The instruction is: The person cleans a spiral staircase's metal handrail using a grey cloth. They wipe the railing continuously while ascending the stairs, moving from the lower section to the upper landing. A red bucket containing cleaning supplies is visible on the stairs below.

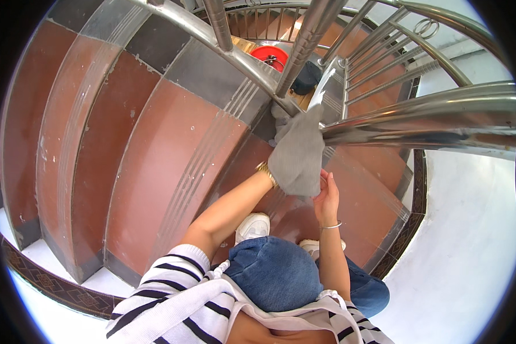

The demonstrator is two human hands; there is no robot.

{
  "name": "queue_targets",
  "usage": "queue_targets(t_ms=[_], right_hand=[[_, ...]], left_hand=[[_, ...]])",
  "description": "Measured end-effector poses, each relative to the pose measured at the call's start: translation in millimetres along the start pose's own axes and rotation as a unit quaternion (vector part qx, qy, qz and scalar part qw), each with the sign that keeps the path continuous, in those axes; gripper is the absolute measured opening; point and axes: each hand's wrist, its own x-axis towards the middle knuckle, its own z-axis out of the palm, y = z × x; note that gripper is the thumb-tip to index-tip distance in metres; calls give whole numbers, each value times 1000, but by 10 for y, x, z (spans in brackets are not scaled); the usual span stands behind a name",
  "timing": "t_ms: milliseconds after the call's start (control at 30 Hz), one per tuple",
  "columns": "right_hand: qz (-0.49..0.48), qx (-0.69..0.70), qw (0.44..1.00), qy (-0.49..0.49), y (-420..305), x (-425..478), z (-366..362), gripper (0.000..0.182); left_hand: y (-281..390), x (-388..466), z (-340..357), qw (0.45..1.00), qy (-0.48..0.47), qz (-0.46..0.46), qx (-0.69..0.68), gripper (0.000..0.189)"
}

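A grey cloth (299, 150) hangs over my left hand, hiding its fingers; a gold-coloured bracelet or watch band (267, 173) shows at that wrist. The cloth's upper end is beside the foot of a stainless steel post (303, 47) and the near end of a thick steel handrail (421, 118). Whether it touches either is hard to make out. My right hand (326, 200), with a thin bangle on the wrist, has its fingers at the cloth's lower right edge and seems to pinch it.
Curved stairs of red and dark grey tiles (176, 116) descend around the steel railing (370, 64). Below, behind the post, stand a red basin (270, 57) with things in it and a dark container (306, 78). White wall (464, 223) borders the right side. My white shoes (253, 225) are on a step.
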Motion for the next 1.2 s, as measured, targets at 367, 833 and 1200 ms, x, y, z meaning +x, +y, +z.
queue_targets(t_ms=[367,833,1200], right_hand=[[-60,-54,997,5,-156,192,129,28],[-25,-50,998,-9,47,117,358,27],[-39,-126,991,-10,-83,20,208,28]], left_hand=[[27,-413,213,991,-22,-128,-14,27],[-419,-74,663,931,163,-257,-203,28],[-646,148,292,913,100,-275,-282,18]])
